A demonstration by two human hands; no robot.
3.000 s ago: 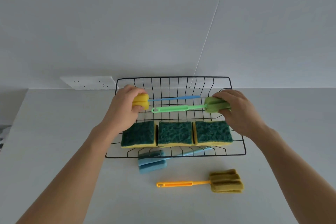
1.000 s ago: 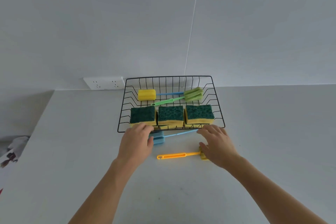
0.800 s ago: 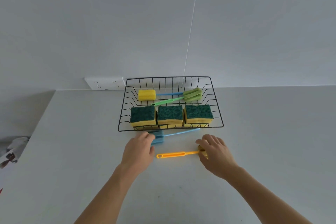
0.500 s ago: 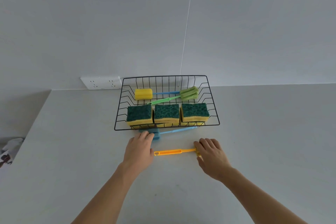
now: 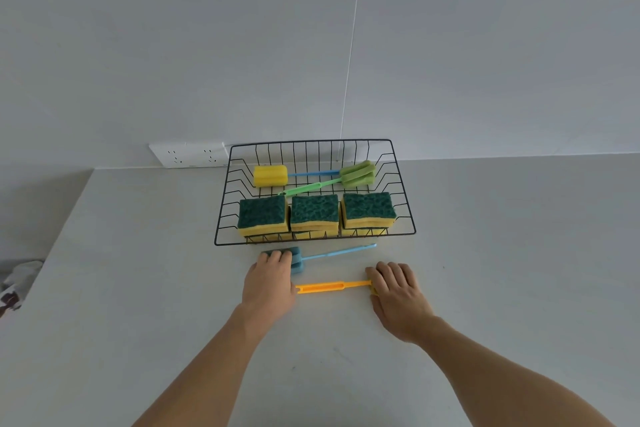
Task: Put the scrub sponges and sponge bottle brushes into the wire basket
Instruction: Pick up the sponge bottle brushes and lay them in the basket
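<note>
Wire basket at 12 o'clock on the white counter, back edge against the tiled wall. Inside, along the near side: three scrub sponges in a row, green face up, yellow beneath, more yellow sponge visible under them. Inside, along the far side: yellow-headed brush with blue handle, head at 11 o'clock; green brush, head at 1 o'clock, handle slanting down toward the basket centre and crossing near the blue handle. Outside, just in front of the near rim: blue brush flat on the counter, handle toward 2 o'clock. Left hand laid over the blue sponge head, fingers curled round its top, gripping it. Just below: orange brush flat on the counter, handle end toward 9 o'clock, touching or just beside the left hand. Right hand covering the orange brush head, fingers bent over it; head almost entirely hidden, only a sliver visible at the thumb side. Wall socket at 10 o'clock beside the basket. Crumpled cloth at 9 o'clock, at the counter's left edge.
</note>
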